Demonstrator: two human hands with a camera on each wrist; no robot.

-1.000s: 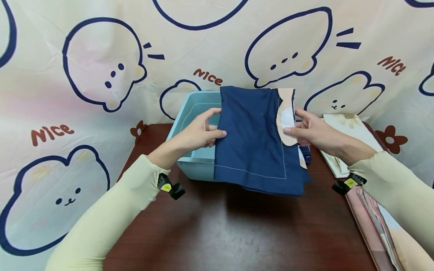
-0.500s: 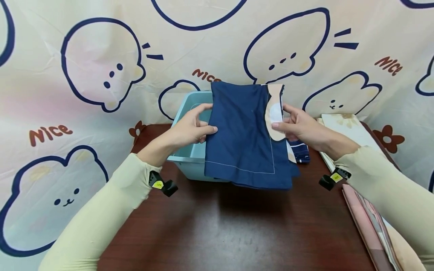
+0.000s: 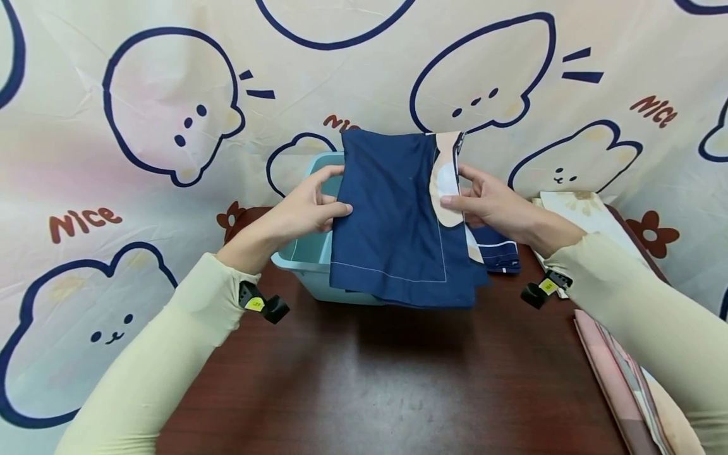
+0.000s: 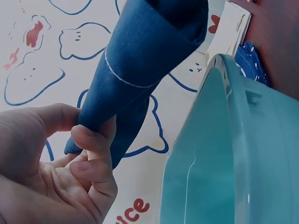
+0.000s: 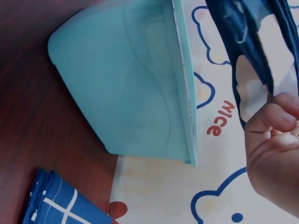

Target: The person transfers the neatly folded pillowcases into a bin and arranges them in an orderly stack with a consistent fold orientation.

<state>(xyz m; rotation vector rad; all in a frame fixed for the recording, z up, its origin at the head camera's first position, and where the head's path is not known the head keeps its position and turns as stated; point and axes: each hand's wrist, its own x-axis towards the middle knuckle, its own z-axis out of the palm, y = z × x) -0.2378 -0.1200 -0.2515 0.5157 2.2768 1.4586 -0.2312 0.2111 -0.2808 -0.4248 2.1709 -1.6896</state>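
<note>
Between my two hands hangs a folded navy cloth (image 3: 392, 215) with a thin white line and a peach-and-white print along its right side. My left hand (image 3: 309, 205) pinches its left edge between thumb and fingers. On the opposite edge, my right hand (image 3: 491, 205) grips the printed part with the thumb in front. The left wrist view shows the cloth (image 4: 135, 56) rolled over at its fold above the fingers. Behind and below it stands a light blue plastic bin (image 3: 304, 249), partly covered by the cloth in the head view; the right wrist view shows the side of this bin (image 5: 112, 88).
A folded navy cloth with white lines (image 3: 500, 253) lies right of the bin. Folded cream fabric (image 3: 586, 215) sits at the back right, and pink folded fabric (image 3: 603, 360) along the right side. The brown table (image 3: 375, 392) meets a patterned hanging sheet (image 3: 352, 76) behind.
Both hands have moved left and slightly up with the navy cloth, which now covers more of the bin. More of the folded cloth on the table shows at the right.
</note>
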